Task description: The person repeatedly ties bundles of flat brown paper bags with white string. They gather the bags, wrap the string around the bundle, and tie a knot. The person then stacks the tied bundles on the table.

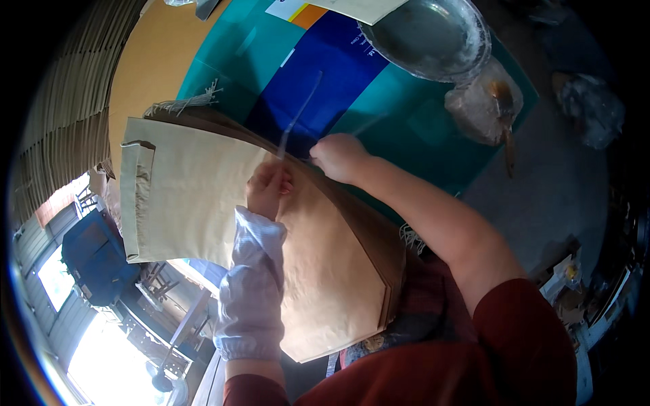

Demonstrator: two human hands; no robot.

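A: What's in hand?

B: Flat tan paper bag (203,196), big, lying across the lap and over the near edge of the teal-and-blue work surface (379,115). One end is folded over w/ a creased flap at the left; the other end runs down toward the person's body. More brown bags of the same kind are stacked under it; their edges show along the top and right.

A: Left hand?

B: Left hand (269,188) rests on the bag near its top edge, fingers curled in, mostly closed. Looks like it pinches a thin pale string (298,111) that runs up and right over the blue patch. Forearm wears a white cloth sleeve guard (252,291), gathered at both ends.

A: Right?

B: Right hand (338,157) is a loose fist just beside the left one, at the bag's upper edge, knuckles up. Can't tell what it grips; fingertips are hidden. Bare forearm, dark red sleeve higher up.

A: Hands touching?

B: Close, not touching.

A: Around it?

B: Bundle of frayed pale twine (186,103) just past the stack's top left corner. Further out, a round grey metal basin (426,37) at the far edge, and a crumpled clear plastic bag w/ a wooden-handled brush (504,111) near it. Stacked cardboard (68,101) far left.
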